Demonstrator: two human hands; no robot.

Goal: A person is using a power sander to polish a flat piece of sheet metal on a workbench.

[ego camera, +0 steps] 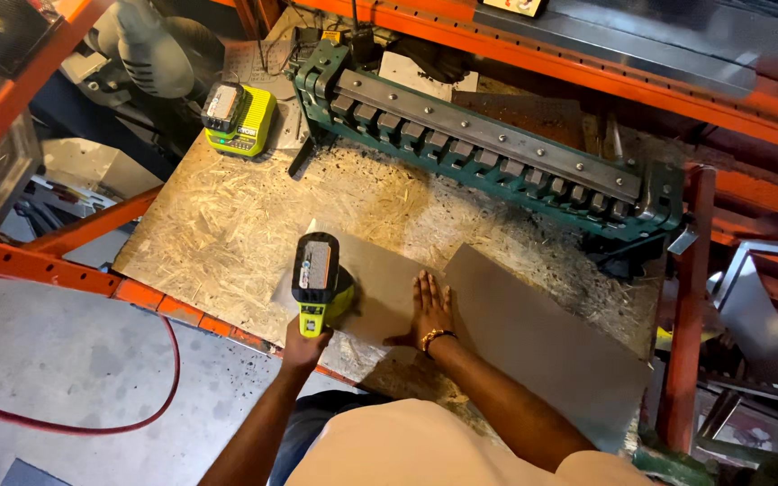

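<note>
Left hand gripping lime plastic drill, right hand flat – open – on smooth sheet metal, rough chipboard bench

Warm even light, slightly soft edges

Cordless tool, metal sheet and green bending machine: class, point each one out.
cordless tool (317, 274), head view, on its battery pack.
metal sheet (542, 333), head view, on its bare right half.
green bending machine (488, 148), head view, on its grey top bar.
</note>
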